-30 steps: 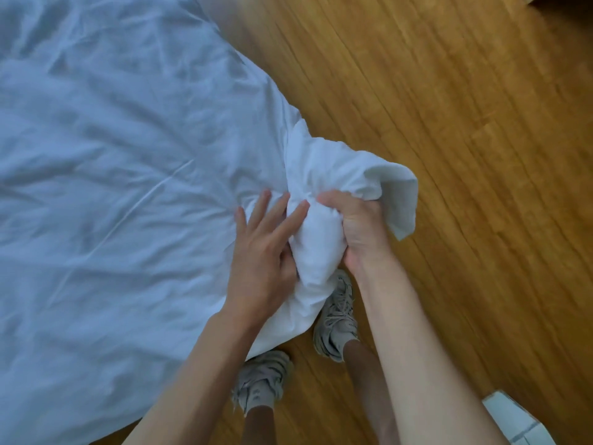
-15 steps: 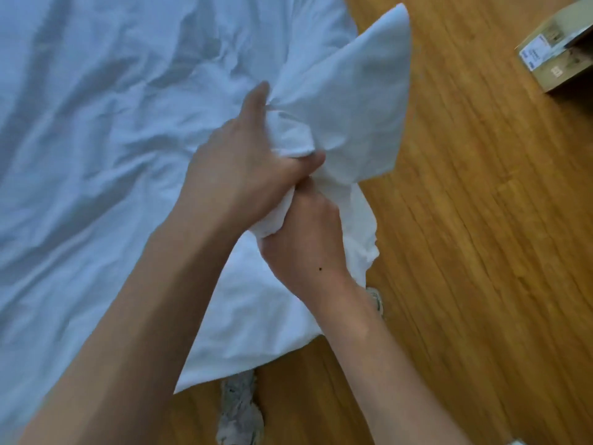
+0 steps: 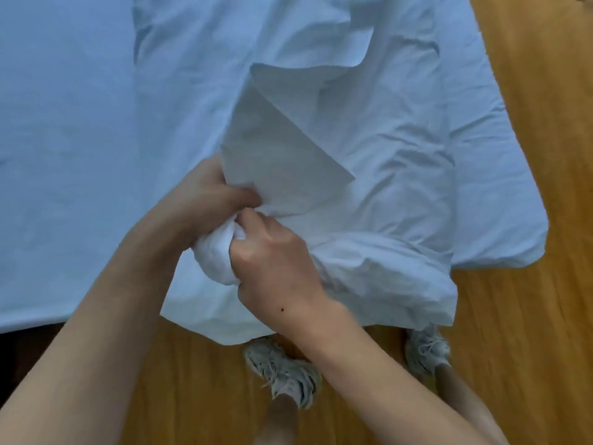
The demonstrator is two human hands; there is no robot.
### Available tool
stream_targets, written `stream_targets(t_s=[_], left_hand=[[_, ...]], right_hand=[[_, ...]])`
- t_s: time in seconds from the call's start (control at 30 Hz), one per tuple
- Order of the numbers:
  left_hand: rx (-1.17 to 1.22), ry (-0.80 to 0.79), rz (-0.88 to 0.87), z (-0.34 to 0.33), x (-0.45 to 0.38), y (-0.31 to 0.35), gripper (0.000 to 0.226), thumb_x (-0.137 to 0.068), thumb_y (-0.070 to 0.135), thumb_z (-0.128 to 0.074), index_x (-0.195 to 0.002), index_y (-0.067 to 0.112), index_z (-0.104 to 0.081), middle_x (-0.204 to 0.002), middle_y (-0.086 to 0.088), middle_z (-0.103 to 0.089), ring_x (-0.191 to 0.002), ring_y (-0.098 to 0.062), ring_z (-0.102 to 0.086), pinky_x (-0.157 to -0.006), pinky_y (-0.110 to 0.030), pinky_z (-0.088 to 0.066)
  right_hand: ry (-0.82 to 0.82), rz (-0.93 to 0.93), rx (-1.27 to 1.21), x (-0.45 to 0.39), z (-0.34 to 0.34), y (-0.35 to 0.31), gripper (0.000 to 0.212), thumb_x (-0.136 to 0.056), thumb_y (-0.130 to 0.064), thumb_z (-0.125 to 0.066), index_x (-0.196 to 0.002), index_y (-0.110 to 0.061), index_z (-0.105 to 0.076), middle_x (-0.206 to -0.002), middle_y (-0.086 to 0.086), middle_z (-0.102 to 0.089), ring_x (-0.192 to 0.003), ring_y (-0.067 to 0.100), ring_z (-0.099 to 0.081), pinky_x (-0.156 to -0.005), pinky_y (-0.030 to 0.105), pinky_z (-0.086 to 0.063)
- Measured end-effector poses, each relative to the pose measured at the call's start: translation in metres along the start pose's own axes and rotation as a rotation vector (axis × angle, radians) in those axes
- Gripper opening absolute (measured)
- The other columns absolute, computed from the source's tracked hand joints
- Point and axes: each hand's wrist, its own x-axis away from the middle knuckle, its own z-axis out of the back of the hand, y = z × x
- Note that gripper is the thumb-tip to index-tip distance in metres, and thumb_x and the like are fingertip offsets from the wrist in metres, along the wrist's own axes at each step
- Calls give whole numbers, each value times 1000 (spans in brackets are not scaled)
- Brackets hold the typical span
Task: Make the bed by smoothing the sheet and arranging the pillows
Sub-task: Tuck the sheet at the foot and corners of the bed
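Note:
A pale blue-white sheet (image 3: 80, 139) covers the bed and fills most of the view, wrinkled on the right side. Its corner (image 3: 288, 149) is folded up into a stiff pointed flap near the bed's front edge. My left hand (image 3: 205, 200) grips the base of that flap. My right hand (image 3: 276, 261) grips a bunched wad of the same sheet just below it, knuckles touching the left hand. More loose sheet hangs over the bed's front edge to the right. No pillow is in view.
Wooden floor (image 3: 529, 348) runs along the right side and the bottom. My two feet in grey sneakers, left (image 3: 285, 370) and right (image 3: 426, 348), stand close to the bed's front edge, partly under the hanging sheet.
The view has swung leftward over the bed. Both hands keep their hold on the sheet corner and have carried it back over the bed. The cardboard box at the right has left the view.

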Motion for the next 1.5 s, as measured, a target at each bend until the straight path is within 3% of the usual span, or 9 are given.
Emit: stream_targets(t_s=[0.17,0.3,0.4,0.53,0.63,0.83,1.0,1.17,1.5], left_hand=[[295,159,109,45,56,-87,12,-84,4,-66,-82,14,-62,-58,14,-67,-54,3,-63,-50,-14,-50],[428,186,322,2,72,-166,16,-87,3,-63,-90,19,-65,-72,5,-73,-69,-9,-68,-69,-31,-50],[444,222,504,-30,67,-198,39,-90,-6,-50,-111,26,-55,-94,6,-66,-86,-9,-60,-68,-29,-48],[650,746,585,-21,53,-195,36,-88,-2,-44,-118,15,-55,-102,-9,-64,-78,-15,-59,-65,-29,-48],[618,935,451,-4,41,-164,22,-98,24,-43,-117,19,-53,-105,4,-60,-89,-6,-57,-71,-21,-45],[-45,886,46,17,-3,-99,65,-90,50,-52,-142,16,-34,-143,-3,-43,-132,-20,-39,-107,-33,-33],[-636,518,81,16,-56,-96,103,-76,70,-57,-151,15,-12,-139,-23,-41,-131,-39,-37,-111,-53,-18],[-512,438,319,-3,-55,-126,85,-77,76,-48,-126,7,-44,-118,-20,-59,-107,-40,-56,-82,-45,-42],[-16,389,71,17,5,-119,30,-86,40,-61,-81,11,-64,-79,-5,-65,-74,-20,-61,-66,-32,-49]], right_hand=[[-64,181,-25,13,-49,-83,29,-73,2,-37,-68,-7,-64,-72,11,-55,-59,26,-49,-48,32,-38],[-573,224,257,58,-114,-56,27,-62,-24,-78,-89,-24,-75,-98,2,-66,-85,25,-61,-70,33,-53],[-827,218,375,78,-127,-25,37,-69,-29,-73,-106,-26,-71,-122,7,-61,-106,29,-57,-93,41,-48],[-747,339,173,95,-105,-25,39,-81,-11,-35,-108,-14,-64,-134,21,-48,-104,33,-55,-93,43,-46],[-626,426,11,100,-82,-10,52,-82,-9,-50,-133,-15,-43,-138,20,-40,-114,32,-47,-99,41,-40],[-54,121,-42,72,-48,54,48,-85,-23,-63,-130,-14,-48,-131,19,-54,-124,32,-47,-106,43,-37],[9,-205,175,22,-31,111,53,-87,-36,-52,-133,-11,-45,-135,18,-48,-126,35,-44,-106,44,-37],[-102,-91,235,60,-26,133,46,-89,-37,-54,-125,-9,-59,-132,15,-54,-121,33,-49,-103,40,-38],[-303,224,207,158,-27,137,33,-80,-43,-70,-69,-12,-62,-66,2,-57,-56,18,-51,-52,28,-44]])
